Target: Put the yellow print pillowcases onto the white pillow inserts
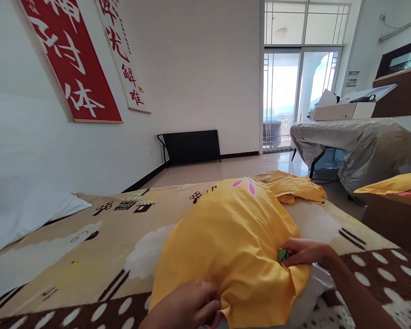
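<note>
A yellow pillowcase [222,237] with a printed rabbit at its far end lies bulging on the bed in front of me. White pillow filling [320,283] shows beyond its near right edge; the rest is covered by the yellow cloth. My left hand [193,301] is closed on the near edge of the case, bunching the fabric into folds. At the right side, my right hand [306,251] pinches the case's edge beside a small green print.
A patterned blanket [113,237] covers the bed. At the left lies a white pillow [30,214]; crumpled yellow cloth [297,186] lies at the far edge. Beyond stand a folded black panel [193,146] and a plastic-covered table [373,137] with a box [342,111]. More yellow fabric [393,185] is at right.
</note>
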`<action>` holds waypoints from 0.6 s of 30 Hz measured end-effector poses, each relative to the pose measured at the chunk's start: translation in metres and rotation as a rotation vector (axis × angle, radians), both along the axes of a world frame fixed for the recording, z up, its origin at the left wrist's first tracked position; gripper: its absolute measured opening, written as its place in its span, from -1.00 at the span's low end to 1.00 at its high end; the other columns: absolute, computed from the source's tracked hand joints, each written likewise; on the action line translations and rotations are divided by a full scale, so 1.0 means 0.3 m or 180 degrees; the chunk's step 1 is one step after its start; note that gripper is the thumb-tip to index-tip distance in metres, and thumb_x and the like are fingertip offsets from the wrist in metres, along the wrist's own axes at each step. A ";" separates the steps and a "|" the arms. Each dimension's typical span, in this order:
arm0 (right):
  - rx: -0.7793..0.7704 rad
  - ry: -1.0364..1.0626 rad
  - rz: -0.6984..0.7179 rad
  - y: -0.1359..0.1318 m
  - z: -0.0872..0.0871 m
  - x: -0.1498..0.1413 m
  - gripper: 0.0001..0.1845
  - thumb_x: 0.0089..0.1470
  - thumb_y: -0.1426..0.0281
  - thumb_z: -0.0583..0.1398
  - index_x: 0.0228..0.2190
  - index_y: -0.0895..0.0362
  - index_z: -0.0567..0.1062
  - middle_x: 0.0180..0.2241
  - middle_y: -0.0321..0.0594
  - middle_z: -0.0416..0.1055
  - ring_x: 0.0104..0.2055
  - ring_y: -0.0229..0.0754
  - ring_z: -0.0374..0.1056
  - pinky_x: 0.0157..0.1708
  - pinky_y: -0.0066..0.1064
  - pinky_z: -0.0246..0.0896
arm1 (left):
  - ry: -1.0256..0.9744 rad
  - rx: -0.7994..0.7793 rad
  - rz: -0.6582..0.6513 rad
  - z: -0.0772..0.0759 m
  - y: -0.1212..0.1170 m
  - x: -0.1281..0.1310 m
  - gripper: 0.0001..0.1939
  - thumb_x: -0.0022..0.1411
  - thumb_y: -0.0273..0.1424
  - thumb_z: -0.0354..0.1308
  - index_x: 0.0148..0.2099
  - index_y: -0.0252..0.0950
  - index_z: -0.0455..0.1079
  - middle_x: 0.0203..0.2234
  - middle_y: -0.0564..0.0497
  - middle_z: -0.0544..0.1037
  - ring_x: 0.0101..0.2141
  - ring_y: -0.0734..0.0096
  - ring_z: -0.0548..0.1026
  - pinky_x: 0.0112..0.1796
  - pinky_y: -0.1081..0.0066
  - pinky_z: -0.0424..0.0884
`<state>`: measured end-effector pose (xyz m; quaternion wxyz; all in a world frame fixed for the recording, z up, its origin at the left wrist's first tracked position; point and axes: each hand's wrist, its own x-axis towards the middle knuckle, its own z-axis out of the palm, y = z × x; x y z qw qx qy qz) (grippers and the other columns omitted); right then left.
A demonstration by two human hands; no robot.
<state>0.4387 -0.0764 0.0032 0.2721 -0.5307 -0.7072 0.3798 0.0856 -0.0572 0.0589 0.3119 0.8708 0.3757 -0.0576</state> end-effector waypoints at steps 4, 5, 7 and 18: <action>-0.0205 0.0484 0.0380 -0.053 0.071 0.095 -0.38 -0.29 0.02 0.33 -0.22 0.16 0.55 -0.31 -0.22 0.47 -0.32 -0.16 0.36 -0.38 -0.48 0.27 | 0.0247 0.0365 0.0822 0.085 -0.053 -0.113 -0.24 -0.10 -0.32 0.24 0.20 -0.01 0.20 -0.22 0.04 0.55 -0.27 0.24 0.49 -0.28 0.46 0.37; -0.0229 0.0438 0.0379 -0.068 0.088 0.106 -0.34 -0.37 0.08 0.38 -0.19 0.14 0.54 -0.26 -0.20 0.47 -0.28 -0.12 0.37 -0.35 -0.47 0.28 | 0.0242 0.0512 0.0929 0.082 -0.050 -0.139 -0.15 -0.10 -0.34 0.22 0.28 0.01 0.09 -0.24 0.04 0.56 -0.27 0.22 0.50 -0.27 0.44 0.38; -0.0189 0.0088 0.0193 -0.091 0.117 0.108 -0.54 -0.32 0.21 0.38 -0.28 0.12 0.58 -0.32 -0.22 0.50 -0.29 -0.10 0.38 -0.34 -0.45 0.29 | 0.0031 0.0870 0.0947 0.064 -0.027 -0.178 -0.25 -0.01 -0.33 0.13 0.28 -0.02 0.14 -0.28 0.01 0.58 -0.25 0.18 0.52 -0.25 0.41 0.39; 0.0809 0.1609 -0.1319 0.035 0.033 0.009 -0.53 -0.19 0.07 0.26 -0.29 0.14 0.52 -0.28 -0.09 0.50 -0.25 -0.06 0.39 -0.29 -0.32 0.33 | -0.2804 0.0485 0.1340 -0.066 0.176 -0.107 -0.59 0.20 -0.10 -0.04 -0.26 -0.32 0.45 -0.20 -0.14 0.55 -0.20 0.12 0.47 -0.20 0.33 0.42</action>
